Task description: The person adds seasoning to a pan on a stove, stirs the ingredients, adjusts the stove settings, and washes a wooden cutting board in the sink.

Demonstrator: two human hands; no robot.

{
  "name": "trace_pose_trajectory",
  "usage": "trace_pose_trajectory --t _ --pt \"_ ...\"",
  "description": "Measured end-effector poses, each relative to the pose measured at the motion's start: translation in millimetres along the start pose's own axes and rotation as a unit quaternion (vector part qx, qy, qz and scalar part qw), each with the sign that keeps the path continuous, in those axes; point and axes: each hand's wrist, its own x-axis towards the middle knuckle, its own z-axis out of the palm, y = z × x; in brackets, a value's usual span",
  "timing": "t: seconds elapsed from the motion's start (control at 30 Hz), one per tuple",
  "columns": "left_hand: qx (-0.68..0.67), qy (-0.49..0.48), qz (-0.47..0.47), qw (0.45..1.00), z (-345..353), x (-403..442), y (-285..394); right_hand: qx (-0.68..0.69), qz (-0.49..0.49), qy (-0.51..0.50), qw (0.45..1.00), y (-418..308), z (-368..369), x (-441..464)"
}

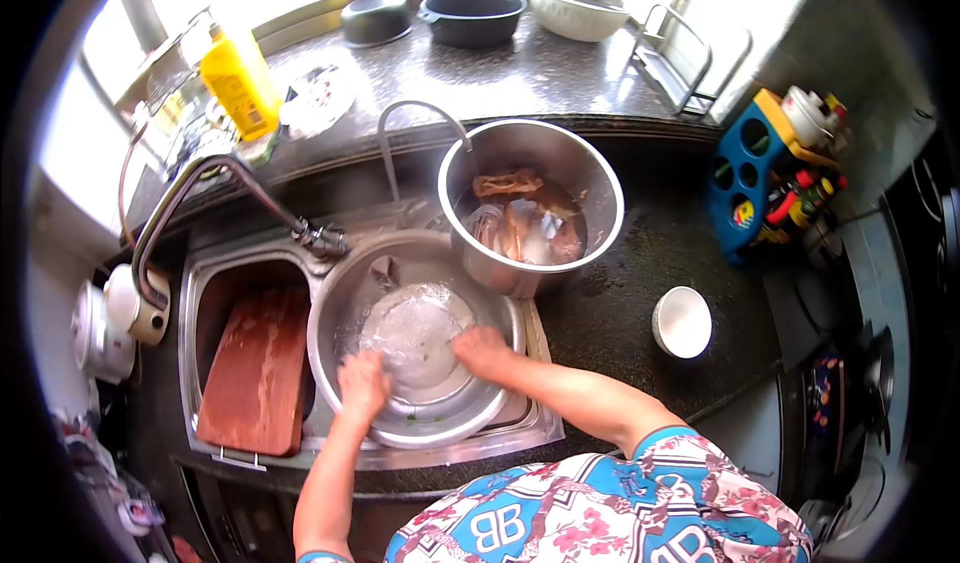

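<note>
Inside a large metal basin [330, 363] over the sink is a round, pale, shiny area [418, 328]; whether it is cloudy water or a dish under water I cannot tell. My left hand [365, 381] is at its lower left edge with the fingers curled. At its right edge, near the basin's wall, my right hand [482, 351] is also closed, its fingertips hidden and blurred. Small green bits lie low in the basin. Just behind, a deep steel pot [610, 203] holds pieces of raw meat or fish [525, 233] in liquid.
A reddish cutting board [255, 373] leans in the left sink bowl, beneath a curved faucet [230, 163]. On the right counter stands a white bowl [682, 323], with a blue rack [740, 178] behind. A yellow bottle [240, 83] and dark pans [472, 15] line the ledge.
</note>
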Motion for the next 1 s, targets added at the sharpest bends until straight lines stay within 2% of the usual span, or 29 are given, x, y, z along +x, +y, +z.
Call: trace_pose_trajectory --t 0.07,0.1,0.13,0.17,0.2,0.23,0.27,0.3,0.37,0.4,0.43,0.47,0.5,0.53,0.57,0.63,0.67,0.7,0.77,0.8,0.83,0.87,0.9,0.93,0.97,1.0 --pt "-0.085 -0.128 0.043 0.987 12.9 -7.2 -1.0 0.075 -0.028 -0.124 0.989 -4.3 11.1 -1.5" --pt "-0.115 -0.19 0.055 0.973 16.7 -4.9 1.1 0.073 -0.01 -0.117 0.99 -7.3 15.2 5.2" --pt "-0.09 -0.223 0.042 0.97 6.2 -0.1 9.4 0.142 0.028 -0.128 0.981 -13.4 19.3 15.2" --pt "-0.091 -0.226 0.053 0.968 9.6 4.5 10.1 0.21 0.061 -0.138 0.966 -18.1 22.7 23.2" --pt "-0.265 -0.182 -0.024 0.947 14.3 7.6 9.0 0.209 0.066 -0.136 0.966 -25.7 18.5 28.3" --pt "-0.427 -0.132 -0.104 0.888 14.4 9.1 8.6 0.226 0.067 -0.084 0.968 -40.0 6.6 32.6" --pt "-0.476 -0.066 -0.095 0.872 13.6 13.7 10.0 0.243 0.065 -0.031 0.967 -53.9 -5.8 34.8" --pt "-0.474 -0.067 -0.094 0.873 7.1 17.7 15.3 0.244 0.066 -0.029 0.967 -67.2 -17.5 34.6" --pt "-0.682 -0.059 -0.084 0.724 -11.2 20.6 25.0 0.458 0.003 0.098 0.883 -91.7 -40.8 32.0" --pt "-0.751 -0.097 -0.147 0.637 -15.2 18.0 24.1 0.459 0.004 0.098 0.883 -99.8 -52.0 31.0" --pt "-0.751 -0.098 -0.147 0.637 -16.4 16.9 28.2 0.542 0.07 0.05 0.836 -105.7 -63.8 31.1" --pt "-0.822 -0.099 -0.197 0.524 -16.8 16.3 36.6 0.616 0.133 0.002 0.776 -110.1 -72.5 31.0" --pt "-0.877 -0.097 -0.244 0.402 -16.8 16.2 42.7 0.617 0.133 0.003 0.776 -114.9 -77.7 28.6" --pt "-0.877 -0.096 -0.244 0.404 -15.8 16.1 44.5 0.577 0.136 0.021 0.805 -120.1 -80.3 25.1" --pt "-0.888 -0.106 -0.204 0.397 -13.6 16.7 44.8 0.536 0.136 0.037 0.833 -123.8 -79.1 22.8" --pt "-0.907 -0.123 -0.128 0.381 -6.5 13.4 45.6 0.457 0.054 0.095 0.883 -115.6 -32.0 27.3" --pt "-0.904 -0.114 -0.174 0.374 -2.3 12.1 46.7 0.35 0.058 0.04 0.934 -112.6 -11.8 29.1" --pt "-0.903 -0.111 -0.177 0.376 2.1 10.3 47.2 0.238 0.061 -0.016 0.969 -112.2 -5.0 30.9" --pt "-0.884 -0.09 -0.27 0.37 7.9 7.7 49.4 0.126 0.06 -0.069 0.988 -105.7 6.8 30.2" --pt "-0.888 -0.068 -0.285 0.354 1.1 5.6 57.9 0.193 -0.012 0.053 0.98 -98.3 0.6 24.2" --pt "-0.886 -0.066 -0.287 0.357 4.8 4.4 59.8 0.255 -0.084 0.174 0.947 -93.0 -3.5 19.9" --pt "-0.872 -0.044 -0.324 0.365 13.2 3.6 58.3 0.216 -0.132 0.185 0.95 -84.3 9.9 21.0" --pt "-0.855 -0.018 -0.362 0.371 23.7 0.9 53.3 0.224 -0.137 0.183 0.947 -78.0 13.8 19.1" --pt "-0.832 -0.034 -0.369 0.413 37.0 0.5 47.1 0.201 -0.147 0.163 0.955 -69.7 14.3 15.4" --pt "-0.85 -0.063 -0.33 0.406 47.7 -2.1 39.9 0.179 -0.159 0.145 0.96 -60.1 14.2 13.9" --pt "-0.823 -0.118 -0.312 0.461 34.1 -2.4 38.7 0.14 -0.168 0.104 0.97 -43.3 15.7 14.0"
